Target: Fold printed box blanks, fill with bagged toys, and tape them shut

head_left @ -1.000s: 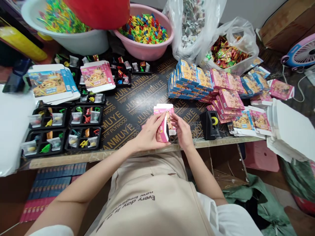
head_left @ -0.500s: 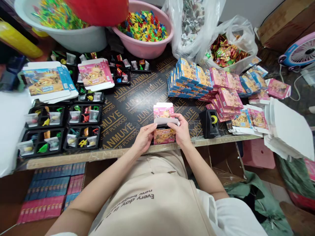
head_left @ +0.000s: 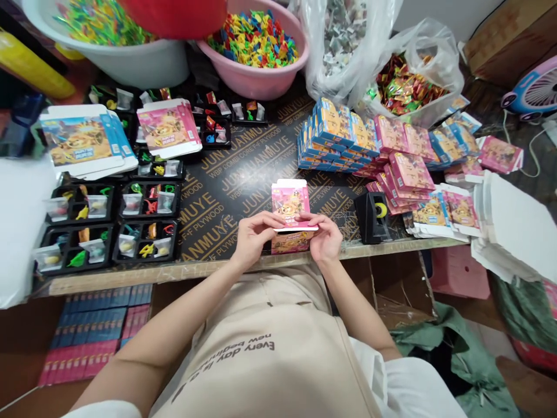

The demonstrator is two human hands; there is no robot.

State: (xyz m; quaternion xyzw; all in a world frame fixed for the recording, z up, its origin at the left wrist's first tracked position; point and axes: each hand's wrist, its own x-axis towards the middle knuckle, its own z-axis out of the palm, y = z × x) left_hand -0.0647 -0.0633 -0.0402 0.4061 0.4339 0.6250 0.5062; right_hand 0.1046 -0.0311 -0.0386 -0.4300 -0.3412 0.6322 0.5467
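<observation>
On the plywood table (head_left: 243,174), near its front edge, a small pink carton (head_left: 290,217) sits between both hands: left hand (head_left: 251,237) and right hand (head_left: 325,238) pinch its opposite sides, fingertips (head_left: 278,223) on the lid flap.

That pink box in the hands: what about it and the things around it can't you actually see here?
- Head view: the inside of the pink box is hidden by its own flap and the fingers of the left hand and right hand.
- Its print is too small to read.
- The toys in the black trays are too small to identify.
- The red bowl is cut off by the top edge.
</observation>
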